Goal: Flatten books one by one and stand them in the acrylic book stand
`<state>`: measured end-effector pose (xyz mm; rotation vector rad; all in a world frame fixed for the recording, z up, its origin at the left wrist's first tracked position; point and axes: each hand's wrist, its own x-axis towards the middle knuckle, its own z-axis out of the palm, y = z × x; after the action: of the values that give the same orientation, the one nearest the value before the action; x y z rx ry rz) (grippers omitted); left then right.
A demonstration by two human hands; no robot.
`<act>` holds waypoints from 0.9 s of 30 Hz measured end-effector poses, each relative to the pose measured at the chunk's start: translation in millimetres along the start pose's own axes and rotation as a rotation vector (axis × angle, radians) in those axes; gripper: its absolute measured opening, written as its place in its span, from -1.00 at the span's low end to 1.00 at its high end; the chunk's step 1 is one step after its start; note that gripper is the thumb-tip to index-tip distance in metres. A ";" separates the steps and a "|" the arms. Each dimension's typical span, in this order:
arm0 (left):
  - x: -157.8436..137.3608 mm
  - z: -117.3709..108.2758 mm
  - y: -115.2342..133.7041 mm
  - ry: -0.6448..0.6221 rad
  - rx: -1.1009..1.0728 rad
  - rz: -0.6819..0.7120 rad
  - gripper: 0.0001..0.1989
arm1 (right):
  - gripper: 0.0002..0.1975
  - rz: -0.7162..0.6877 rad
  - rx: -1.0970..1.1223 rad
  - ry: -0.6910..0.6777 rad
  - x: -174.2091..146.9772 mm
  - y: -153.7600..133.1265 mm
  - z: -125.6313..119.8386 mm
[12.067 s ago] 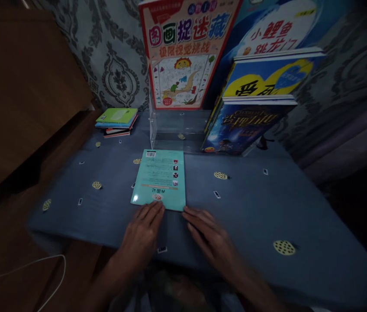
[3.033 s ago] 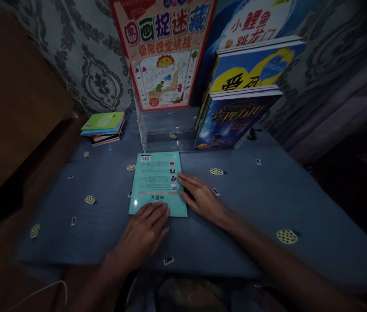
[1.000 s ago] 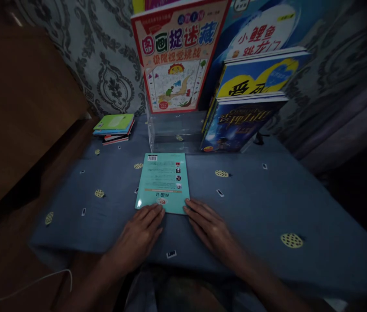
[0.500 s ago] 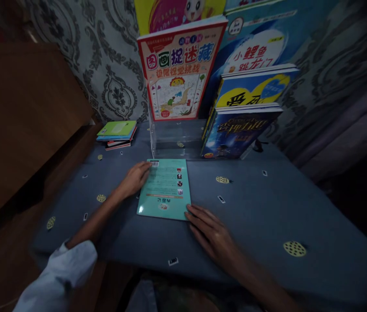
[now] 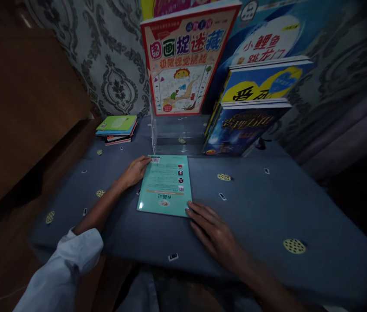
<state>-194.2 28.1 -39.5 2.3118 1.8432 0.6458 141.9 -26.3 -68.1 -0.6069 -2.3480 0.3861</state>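
The teal book (image 5: 165,184) lies flat and closed between the two hands, back cover up, its print upside down to the person. The left hand (image 5: 134,171) has its fingertips on the far left corner by the barcode; its fingers are together, and whether a thumb pinches the corner from below I cannot tell. The right hand (image 5: 214,229) is laid out loosely at the near right corner, fingers straight, only the tips touching, with nothing clasped.

As far along as I can judge, the book is down and has a hand at each of two opposite corners; it is not lifted, opened or turned over.

Just beyond the left fingertips and the book's far edge is the clear stand (image 5: 179,125), the nearest obstacle. Farther ahead on it stands the red-bordered book (image 5: 183,65), and ahead and right of the grip the dark blue book (image 5: 240,130). A small stack of books (image 5: 117,125) sits beyond the left hand, well apart. The most room (patterned with pineapples) is right of the right hand, across the tablecloth (image 5: 251,212); the table's near edge runs closer, behind both hands.
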 end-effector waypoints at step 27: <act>-153.8 -7.0 79.8 0.061 -0.033 -0.070 -0.53 | -0.60 0.016 -0.011 -0.041 -2.0 0.2 2.3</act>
<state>-151.0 -139.7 -44.6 2.2199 1.9157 0.7389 141.8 -27.4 -71.0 -0.6295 -2.3871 0.3962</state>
